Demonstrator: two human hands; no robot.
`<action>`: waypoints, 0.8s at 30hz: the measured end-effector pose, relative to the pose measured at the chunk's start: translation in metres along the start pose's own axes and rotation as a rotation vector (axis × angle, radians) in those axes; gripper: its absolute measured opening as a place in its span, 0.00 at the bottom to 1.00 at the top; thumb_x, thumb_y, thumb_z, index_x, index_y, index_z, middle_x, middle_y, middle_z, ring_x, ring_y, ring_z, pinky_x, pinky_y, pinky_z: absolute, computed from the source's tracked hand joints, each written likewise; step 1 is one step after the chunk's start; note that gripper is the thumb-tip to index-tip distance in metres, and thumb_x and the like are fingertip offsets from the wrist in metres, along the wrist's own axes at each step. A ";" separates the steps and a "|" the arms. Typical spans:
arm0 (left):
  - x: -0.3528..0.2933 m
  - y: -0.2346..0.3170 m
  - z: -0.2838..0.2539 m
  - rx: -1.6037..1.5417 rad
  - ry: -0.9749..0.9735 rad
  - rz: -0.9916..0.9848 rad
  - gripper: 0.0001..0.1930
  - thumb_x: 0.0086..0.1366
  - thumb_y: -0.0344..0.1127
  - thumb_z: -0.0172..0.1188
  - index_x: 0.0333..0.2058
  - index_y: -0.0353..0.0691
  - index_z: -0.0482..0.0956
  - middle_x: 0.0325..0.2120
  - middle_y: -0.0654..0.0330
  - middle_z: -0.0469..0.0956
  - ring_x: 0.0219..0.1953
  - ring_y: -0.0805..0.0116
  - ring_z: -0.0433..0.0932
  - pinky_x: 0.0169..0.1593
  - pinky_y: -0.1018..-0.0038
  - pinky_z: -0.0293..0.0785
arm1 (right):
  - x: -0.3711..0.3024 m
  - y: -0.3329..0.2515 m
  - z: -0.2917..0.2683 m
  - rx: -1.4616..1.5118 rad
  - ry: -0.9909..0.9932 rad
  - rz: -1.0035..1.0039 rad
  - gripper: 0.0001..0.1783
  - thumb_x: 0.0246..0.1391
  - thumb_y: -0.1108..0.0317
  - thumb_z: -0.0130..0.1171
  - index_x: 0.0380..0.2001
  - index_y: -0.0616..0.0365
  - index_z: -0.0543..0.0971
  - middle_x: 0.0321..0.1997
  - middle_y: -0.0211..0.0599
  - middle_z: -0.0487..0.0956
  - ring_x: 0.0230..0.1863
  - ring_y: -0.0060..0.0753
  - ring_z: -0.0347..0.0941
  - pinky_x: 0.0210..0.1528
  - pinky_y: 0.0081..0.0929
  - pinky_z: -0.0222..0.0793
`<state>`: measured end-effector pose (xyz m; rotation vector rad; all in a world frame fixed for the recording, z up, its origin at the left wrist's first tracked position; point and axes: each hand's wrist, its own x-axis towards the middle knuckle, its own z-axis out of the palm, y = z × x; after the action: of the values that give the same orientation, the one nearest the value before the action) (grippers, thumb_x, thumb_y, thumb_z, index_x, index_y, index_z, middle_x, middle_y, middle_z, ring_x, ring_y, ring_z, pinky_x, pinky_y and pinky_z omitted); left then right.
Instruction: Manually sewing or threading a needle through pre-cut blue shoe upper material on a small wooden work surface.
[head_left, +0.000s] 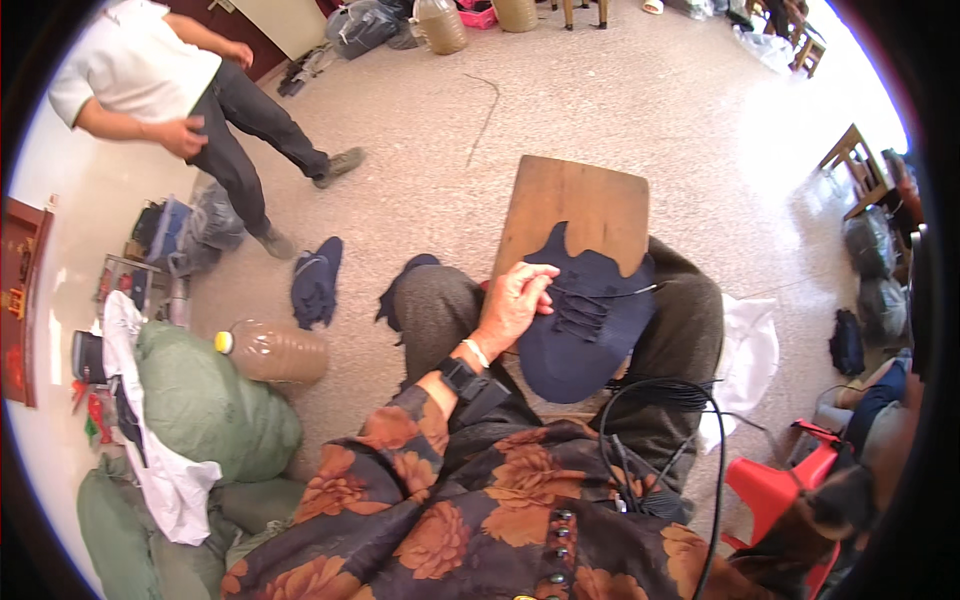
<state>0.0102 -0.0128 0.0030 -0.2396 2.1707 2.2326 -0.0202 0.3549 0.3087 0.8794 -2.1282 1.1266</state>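
My left hand (512,308) is closed in a pinch at the left side of a dark blue shoe upper (570,350). A thin dark shoelace (610,295) runs from its fingers across the upper to a pale tip at the right. Crossed laces show along the middle of the upper, which lies flat over my lap against a wooden board (580,195). A coil of black laces (665,397) rests on my right thigh. My right hand is not in view.
More dark blue uppers (317,284) lie on the floor to the left. Beside them are a large plastic jug (275,352) and stuffed green sacks (205,400). A person (190,90) stands at the far left. A red stool (775,490) is at the right.
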 end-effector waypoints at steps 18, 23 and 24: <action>0.003 -0.001 -0.001 -0.022 -0.004 -0.049 0.08 0.71 0.29 0.59 0.47 0.35 0.79 0.31 0.62 0.79 0.30 0.81 0.78 0.34 0.82 0.79 | -0.161 0.109 0.243 1.018 -0.136 1.420 0.13 0.67 0.64 0.59 0.47 0.61 0.78 0.31 0.29 0.78 0.25 0.17 0.72 0.27 0.19 0.69; -0.001 0.003 0.003 0.004 0.026 0.046 0.10 0.73 0.31 0.57 0.49 0.34 0.77 0.30 0.62 0.80 0.26 0.81 0.77 0.33 0.82 0.78 | -0.155 0.102 0.254 0.906 -0.120 1.300 0.14 0.69 0.59 0.56 0.43 0.60 0.81 0.32 0.27 0.77 0.25 0.14 0.71 0.25 0.14 0.67; -0.002 0.004 0.004 0.010 0.071 0.058 0.11 0.73 0.32 0.56 0.50 0.34 0.77 0.29 0.62 0.81 0.25 0.81 0.77 0.31 0.82 0.78 | -0.154 0.101 0.255 0.912 -0.123 1.281 0.14 0.69 0.59 0.56 0.43 0.60 0.81 0.32 0.27 0.77 0.25 0.14 0.71 0.25 0.14 0.67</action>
<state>0.0116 -0.0087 0.0072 -0.2636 2.2523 2.2766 -0.0466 0.2230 0.0245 -0.3188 -2.1814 2.8295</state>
